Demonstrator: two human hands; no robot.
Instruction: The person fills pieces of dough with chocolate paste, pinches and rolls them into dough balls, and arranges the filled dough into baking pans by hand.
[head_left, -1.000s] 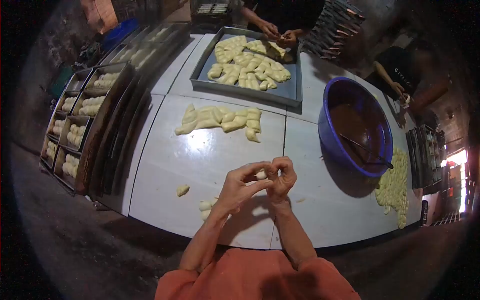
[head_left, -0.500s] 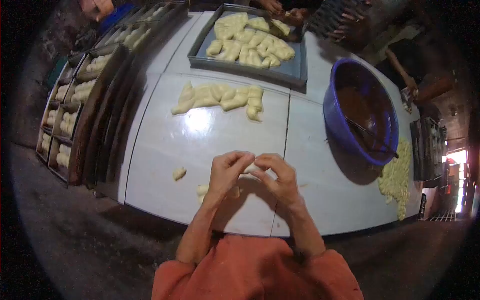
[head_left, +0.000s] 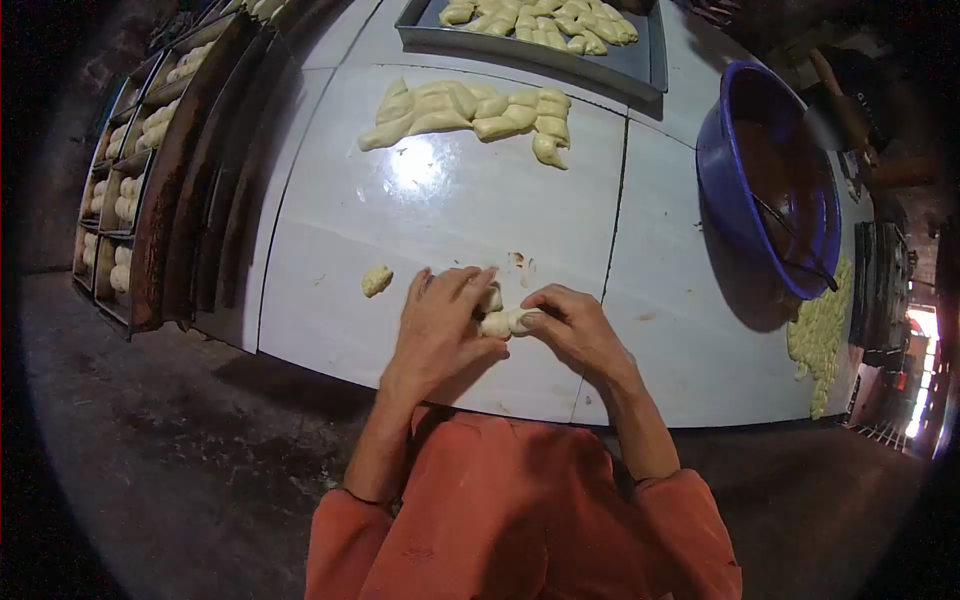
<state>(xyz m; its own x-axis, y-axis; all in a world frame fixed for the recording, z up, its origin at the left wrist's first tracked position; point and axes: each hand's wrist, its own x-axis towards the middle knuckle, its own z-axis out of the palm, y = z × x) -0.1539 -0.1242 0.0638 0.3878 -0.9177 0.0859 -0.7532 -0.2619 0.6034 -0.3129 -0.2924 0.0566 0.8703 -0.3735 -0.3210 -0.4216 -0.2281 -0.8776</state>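
Observation:
Several small, smooth pale dough pieces (head_left: 494, 324) lie close together on the table between my hands. My left hand (head_left: 436, 318) curves around their left side with its fingers spread, thumb below and index finger above, partly hiding them. On the other side, my right hand (head_left: 578, 328) has thumb and fingers closed on the rightmost dough piece (head_left: 521, 320), which touches the others. A small lump of dough (head_left: 376, 281) sits apart, left of my left hand. Farther up the table is a joined row of dough strips (head_left: 470, 110).
A metal tray (head_left: 530, 52) of dough stands at the far edge. To the right is a purple basin (head_left: 712, 150) with brown contents and a stick, beside a spread of dough pieces (head_left: 822, 340). Pans of dough rolls (head_left: 150, 130) are stacked at left. The white tabletop (head_left: 340, 220) ends near my body.
My hands have come down to the table and moved apart; just before, they met around a dough piece. The left fingers have spread. The view has tilted downward.

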